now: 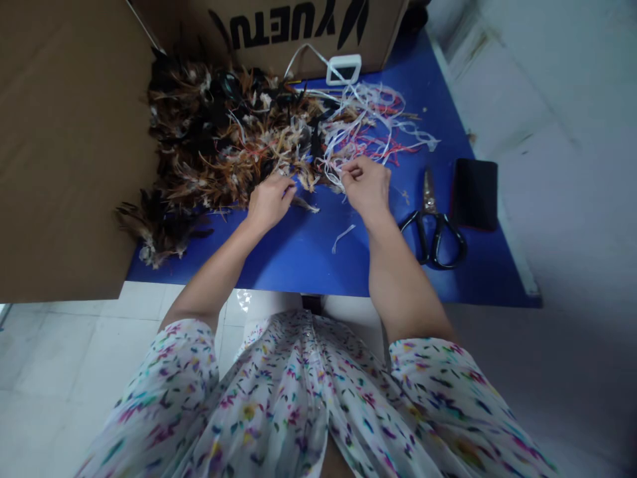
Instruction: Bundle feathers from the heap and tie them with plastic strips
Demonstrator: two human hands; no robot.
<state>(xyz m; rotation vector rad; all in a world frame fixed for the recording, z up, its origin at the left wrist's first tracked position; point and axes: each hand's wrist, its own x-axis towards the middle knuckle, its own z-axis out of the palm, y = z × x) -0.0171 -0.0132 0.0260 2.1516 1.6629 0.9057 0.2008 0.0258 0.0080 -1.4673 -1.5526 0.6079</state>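
Observation:
My left hand (271, 200) is at the near edge of a heap of brown and black feathers (213, 153), its fingers curled downward. What those fingers grip, if anything, is hidden under the hand. A pale feather (306, 204) lies just to its right. My right hand (367, 186) pinches at the near end of a tangle of white and pink ribbons (368, 126), with a white strand at its thumb and fingertip. On the blue table (308, 259), between my forearms, lies a short loose piece of white ribbon (343, 237).
Black-handled scissors (432, 232) and a dark phone (475, 194) lie at the right. A white device with a small screen (343, 70) stands against a printed cardboard box (303, 33) at the back. A cardboard panel (64, 153) borders the left side, beside a small feather bunch (159, 229).

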